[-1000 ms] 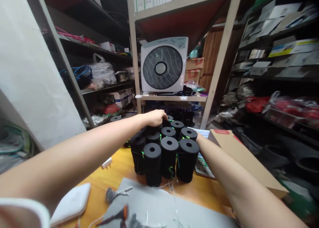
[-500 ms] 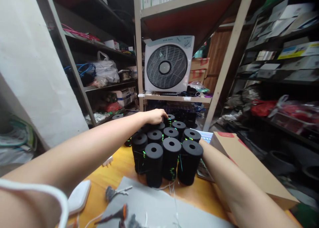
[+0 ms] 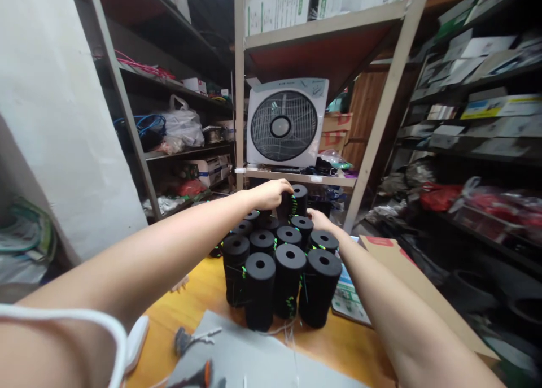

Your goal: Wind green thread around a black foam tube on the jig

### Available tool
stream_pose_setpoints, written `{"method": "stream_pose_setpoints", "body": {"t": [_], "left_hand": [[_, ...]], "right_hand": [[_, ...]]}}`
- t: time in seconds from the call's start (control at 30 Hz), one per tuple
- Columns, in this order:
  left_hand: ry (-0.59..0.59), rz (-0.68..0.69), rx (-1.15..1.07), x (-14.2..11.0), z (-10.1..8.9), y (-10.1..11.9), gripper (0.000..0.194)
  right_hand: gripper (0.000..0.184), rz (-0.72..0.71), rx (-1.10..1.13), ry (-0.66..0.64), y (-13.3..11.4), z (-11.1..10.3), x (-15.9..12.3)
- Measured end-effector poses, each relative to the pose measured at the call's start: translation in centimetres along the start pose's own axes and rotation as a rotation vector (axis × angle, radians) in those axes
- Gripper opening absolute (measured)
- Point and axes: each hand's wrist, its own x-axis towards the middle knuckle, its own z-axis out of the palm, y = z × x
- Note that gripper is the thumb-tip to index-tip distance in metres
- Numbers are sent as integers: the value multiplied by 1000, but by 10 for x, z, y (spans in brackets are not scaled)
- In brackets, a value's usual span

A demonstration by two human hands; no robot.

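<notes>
Black was the upright cylinder [image 3: 300, 201] that our left hand [image 3: 274, 195] gripped near its top, at the back. Our right hand [image 3: 320, 220] was just beside it, and we could not tell its grip. Nearer us, other cylinders [image 3: 290, 280] stood on the wooden table [image 3: 201, 286] behind a grey sheet [image 3: 237, 348]; beyond, a box fan [image 3: 280, 126] stood on a shelf [image 3: 290, 175].

Black cylinder [image 3: 300, 203], upright, holed top, behind clustered matching cylinders [image 3: 283, 265]
</notes>
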Motion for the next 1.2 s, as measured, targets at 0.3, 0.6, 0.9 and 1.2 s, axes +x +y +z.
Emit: {"method": "stream_pose_setpoints", "body": {"t": [0.3, 0.6, 0.9, 1.2], "left_hand": [[285, 210, -23, -12, -61, 33, 33], [778, 196, -6, -155, -151, 135, 28], [969, -160, -123, -337, -170, 169, 22], [849, -372, -412, -439, -138, 101, 22]], "right_hand": [[26, -42, -186, 130, -56, -85, -10], [31, -330, -155, -23, -209, -111, -131], [39, -420, -124, -321, -354, -24, -245], [36, -315, -444, -470, -417, 42, -236]]}}
